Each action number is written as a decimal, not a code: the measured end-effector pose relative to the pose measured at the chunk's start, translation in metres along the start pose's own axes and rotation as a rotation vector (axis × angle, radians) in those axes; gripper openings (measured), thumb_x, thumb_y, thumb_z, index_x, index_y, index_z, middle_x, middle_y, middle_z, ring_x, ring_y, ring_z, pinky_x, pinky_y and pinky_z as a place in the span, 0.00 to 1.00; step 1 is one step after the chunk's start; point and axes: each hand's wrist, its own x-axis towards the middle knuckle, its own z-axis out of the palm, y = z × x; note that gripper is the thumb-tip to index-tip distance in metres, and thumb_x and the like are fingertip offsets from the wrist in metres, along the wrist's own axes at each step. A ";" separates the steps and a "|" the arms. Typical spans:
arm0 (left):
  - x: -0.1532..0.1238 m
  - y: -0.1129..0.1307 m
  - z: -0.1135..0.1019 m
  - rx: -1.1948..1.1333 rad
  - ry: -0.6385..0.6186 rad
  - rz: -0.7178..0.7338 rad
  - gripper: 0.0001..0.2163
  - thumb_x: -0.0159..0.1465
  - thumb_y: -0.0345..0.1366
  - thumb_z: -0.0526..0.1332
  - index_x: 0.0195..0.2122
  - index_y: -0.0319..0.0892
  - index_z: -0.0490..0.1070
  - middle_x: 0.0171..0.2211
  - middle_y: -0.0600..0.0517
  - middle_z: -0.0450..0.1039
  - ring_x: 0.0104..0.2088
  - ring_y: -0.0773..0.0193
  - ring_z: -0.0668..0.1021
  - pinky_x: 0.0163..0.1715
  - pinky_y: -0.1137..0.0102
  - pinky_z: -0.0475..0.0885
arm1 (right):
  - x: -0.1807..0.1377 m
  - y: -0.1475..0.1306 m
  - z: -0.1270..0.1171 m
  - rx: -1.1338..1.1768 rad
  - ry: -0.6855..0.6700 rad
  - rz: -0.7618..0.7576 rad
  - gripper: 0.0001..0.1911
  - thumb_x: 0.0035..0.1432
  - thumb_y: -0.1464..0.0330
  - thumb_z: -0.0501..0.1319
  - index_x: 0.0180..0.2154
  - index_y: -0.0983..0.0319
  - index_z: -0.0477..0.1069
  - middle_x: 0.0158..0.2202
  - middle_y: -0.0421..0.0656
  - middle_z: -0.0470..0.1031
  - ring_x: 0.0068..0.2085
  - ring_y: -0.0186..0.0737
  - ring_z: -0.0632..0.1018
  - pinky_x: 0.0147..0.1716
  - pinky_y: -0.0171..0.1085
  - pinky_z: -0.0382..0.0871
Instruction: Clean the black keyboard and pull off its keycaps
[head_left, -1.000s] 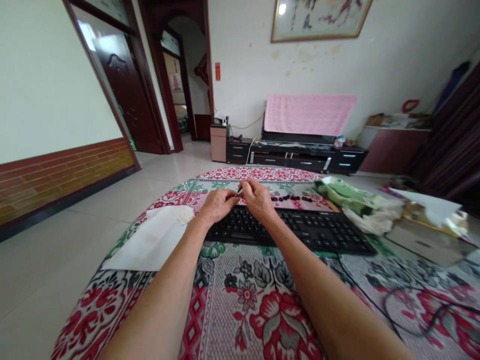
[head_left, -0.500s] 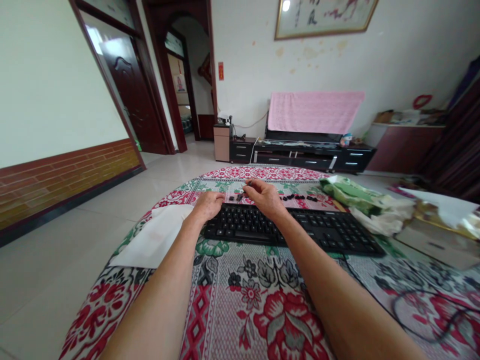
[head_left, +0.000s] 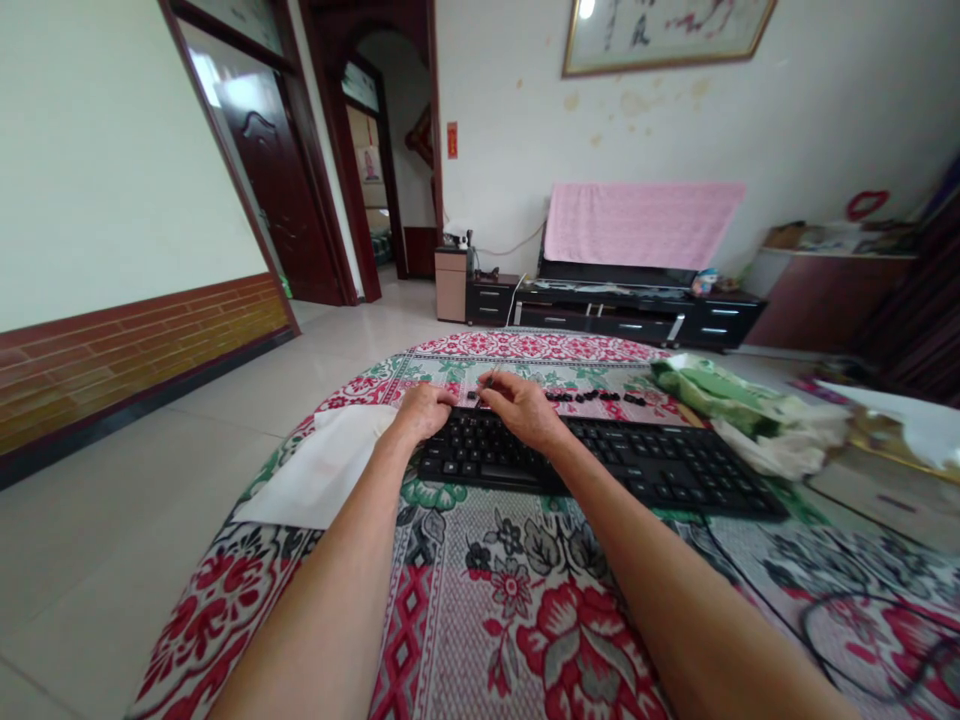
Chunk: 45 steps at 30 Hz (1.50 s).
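Observation:
A black keyboard lies across the patterned tablecloth in front of me. At its upper left corner rests my left hand, its fingers curled together over the edge. My right hand is over the upper left part of the keys, thumb and fingers pinched round a thin dark tool whose kind is too small to make out. Just behind the keyboard, several loose black keycaps lie in a row, partly hidden by my right hand. One more small keycap sits between the hands.
White paper lies left of the keyboard. On the right are a green-and-white plastic bag and an opened box. The black cable runs from the keyboard to the right. A TV under a pink cloth stands beyond the table.
My right hand has come slightly nearer and lower, bringing the thin tool down toward the keyboard's top edge. My left hand stays at the corner. The view has shifted slightly.

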 end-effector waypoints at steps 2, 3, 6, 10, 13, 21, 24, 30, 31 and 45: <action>0.000 -0.001 0.001 0.002 0.002 -0.003 0.12 0.56 0.27 0.57 0.36 0.43 0.79 0.38 0.51 0.79 0.41 0.60 0.78 0.45 0.71 0.67 | 0.000 -0.001 -0.001 -0.060 -0.034 -0.029 0.11 0.56 0.65 0.54 0.39 0.62 0.68 0.30 0.41 0.73 0.32 0.35 0.72 0.36 0.36 0.65; 0.001 -0.002 0.002 -0.001 0.005 -0.006 0.12 0.56 0.27 0.57 0.36 0.43 0.79 0.38 0.52 0.79 0.41 0.61 0.78 0.44 0.71 0.67 | 0.000 -0.003 -0.001 -0.089 -0.045 -0.042 0.11 0.56 0.65 0.53 0.39 0.62 0.68 0.31 0.41 0.73 0.32 0.35 0.72 0.36 0.36 0.65; 0.002 -0.004 0.004 -0.010 0.012 -0.016 0.12 0.55 0.28 0.58 0.36 0.45 0.78 0.37 0.53 0.79 0.40 0.61 0.78 0.43 0.71 0.68 | -0.001 -0.009 -0.002 -0.168 -0.059 -0.054 0.10 0.56 0.67 0.53 0.39 0.62 0.68 0.29 0.41 0.72 0.30 0.35 0.71 0.34 0.35 0.64; 0.002 -0.004 0.005 0.020 0.022 0.003 0.11 0.55 0.29 0.58 0.35 0.47 0.78 0.36 0.55 0.79 0.40 0.61 0.77 0.43 0.70 0.68 | -0.002 -0.014 -0.001 -0.218 -0.058 -0.010 0.08 0.53 0.69 0.54 0.37 0.63 0.67 0.29 0.42 0.72 0.29 0.34 0.71 0.32 0.35 0.64; 0.001 -0.003 0.003 0.030 0.029 0.000 0.11 0.55 0.29 0.59 0.34 0.49 0.79 0.35 0.56 0.79 0.40 0.61 0.78 0.43 0.70 0.68 | -0.002 -0.013 0.001 -0.185 -0.067 0.041 0.07 0.52 0.70 0.54 0.35 0.63 0.67 0.30 0.42 0.73 0.29 0.34 0.72 0.33 0.35 0.65; -0.001 -0.001 0.001 -0.006 0.022 -0.004 0.12 0.55 0.29 0.59 0.35 0.47 0.79 0.35 0.54 0.79 0.39 0.61 0.78 0.43 0.70 0.68 | 0.001 -0.007 -0.004 -0.143 -0.121 0.070 0.08 0.51 0.67 0.56 0.34 0.62 0.70 0.25 0.40 0.72 0.28 0.35 0.72 0.31 0.35 0.65; -0.001 -0.001 0.001 -0.018 0.013 -0.017 0.11 0.55 0.29 0.59 0.36 0.46 0.79 0.35 0.53 0.79 0.39 0.61 0.78 0.42 0.71 0.69 | 0.007 -0.012 -0.009 -0.106 -0.118 0.084 0.08 0.53 0.66 0.56 0.32 0.62 0.71 0.25 0.40 0.73 0.27 0.35 0.73 0.30 0.35 0.65; 0.000 -0.004 0.002 -0.065 0.011 -0.023 0.11 0.55 0.29 0.58 0.35 0.46 0.79 0.33 0.54 0.79 0.38 0.63 0.78 0.40 0.73 0.69 | 0.019 -0.021 -0.008 -0.186 -0.316 0.066 0.09 0.51 0.69 0.57 0.33 0.61 0.74 0.23 0.38 0.73 0.24 0.32 0.70 0.26 0.32 0.61; -0.001 -0.004 0.001 -0.067 0.009 -0.020 0.11 0.55 0.29 0.58 0.34 0.46 0.79 0.33 0.54 0.79 0.37 0.63 0.78 0.39 0.73 0.69 | 0.021 -0.022 -0.008 -0.190 -0.351 0.063 0.09 0.50 0.70 0.57 0.32 0.61 0.75 0.22 0.37 0.73 0.24 0.31 0.70 0.25 0.32 0.61; -0.004 0.003 -0.004 -0.020 -0.003 -0.023 0.11 0.54 0.29 0.58 0.35 0.45 0.78 0.35 0.51 0.79 0.40 0.61 0.78 0.40 0.72 0.68 | 0.031 -0.025 -0.007 -0.224 -0.458 0.120 0.08 0.50 0.68 0.57 0.28 0.60 0.75 0.19 0.36 0.71 0.21 0.29 0.66 0.22 0.32 0.58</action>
